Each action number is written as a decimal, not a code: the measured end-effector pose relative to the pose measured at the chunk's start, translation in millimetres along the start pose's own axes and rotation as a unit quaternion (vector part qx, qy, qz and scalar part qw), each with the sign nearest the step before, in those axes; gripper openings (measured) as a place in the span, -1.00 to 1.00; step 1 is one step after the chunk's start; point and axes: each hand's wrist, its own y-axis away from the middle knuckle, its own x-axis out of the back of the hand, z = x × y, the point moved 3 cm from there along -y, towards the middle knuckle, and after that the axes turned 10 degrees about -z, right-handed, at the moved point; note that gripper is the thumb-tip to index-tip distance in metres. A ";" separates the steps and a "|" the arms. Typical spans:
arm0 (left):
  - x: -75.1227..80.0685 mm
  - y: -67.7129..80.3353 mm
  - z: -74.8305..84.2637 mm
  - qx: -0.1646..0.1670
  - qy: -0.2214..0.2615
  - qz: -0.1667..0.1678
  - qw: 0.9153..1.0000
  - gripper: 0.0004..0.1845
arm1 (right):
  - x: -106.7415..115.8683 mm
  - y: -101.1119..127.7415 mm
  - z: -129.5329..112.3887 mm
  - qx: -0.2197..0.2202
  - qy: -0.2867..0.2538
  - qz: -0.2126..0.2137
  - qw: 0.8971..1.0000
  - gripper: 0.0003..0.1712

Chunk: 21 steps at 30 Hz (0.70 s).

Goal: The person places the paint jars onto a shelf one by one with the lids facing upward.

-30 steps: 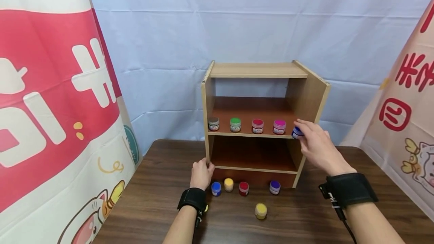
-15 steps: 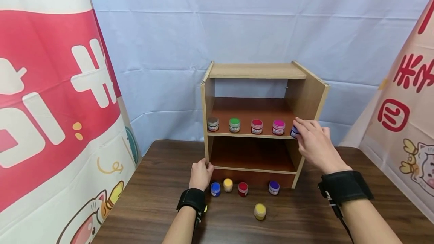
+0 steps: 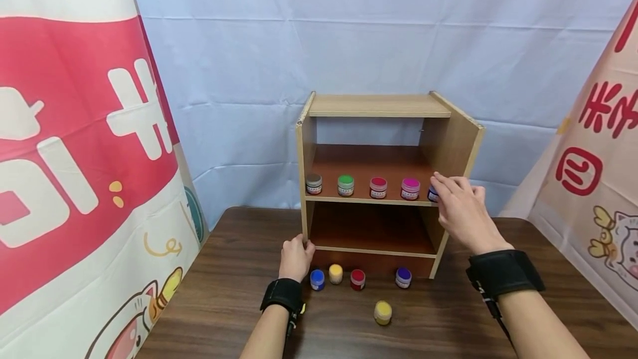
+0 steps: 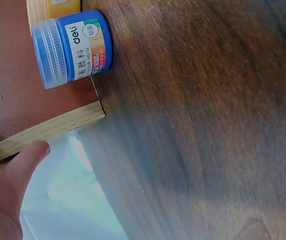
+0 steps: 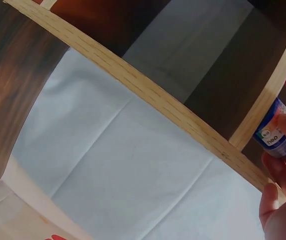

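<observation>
Head view: R hand (image 3: 461,212), right of centre, has its fingers bent round a small, round dark blue plastic jar (image 3: 433,194) at the far right of the middle board (image 3: 374,154). From here I can't tell if the jar's full weight is on the board. L hand (image 3: 295,259), just below & left of centre, grips the lower left front edge of a pale wooden shelf unit (image 3: 380,105) w/ reddish-brown boards. Same board, left to right: small round jars topped brown (image 3: 314,184), green (image 3: 346,185), crimson (image 3: 378,188) & magenta (image 3: 410,189), the last nearest the R hand. Lower centre, on the dark wood-grain worktop (image 3: 229,270) in front of the unit: small jars in bright blue (image 3: 317,280), orange-yellow (image 3: 336,274), dark red (image 3: 358,279) & purple (image 3: 403,277), plus a yellow one (image 3: 382,312) nearer the person. Black band on each wrist; pale blue cloth (image 3: 239,60) behind.

L wrist view: L hand at lower left, a digit laid along the outside of the unit's side panel, a bit of another showing at the left edge. Bright blue jar w/ clear ribbed lid, upper left; orange-yellow jar beside it, cut off by the top edge.

R wrist view: dark blue jar at right edge, pinched in R hand at the board's front edge; magenta jar, upper right, partly out of frame.
</observation>
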 end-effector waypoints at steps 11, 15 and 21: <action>1.8 1.9 2.2 -0.001 0.002 0.003 1.000 -0.86 | -3.7 0.0 1.1 0.005 0.015 -0.021 1.000 -0.39; 2.2 2.3 2.2 0.002 -0.001 0.005 1.000 -0.86 | -4.4 0.1 1.2 0.005 0.019 -0.029 0.999 -0.34; 1.8 1.6 1.2 0.001 0.000 0.006 1.000 -0.85 | -5.4 -1.0 1.0 0.003 0.028 -0.024 0.999 -0.37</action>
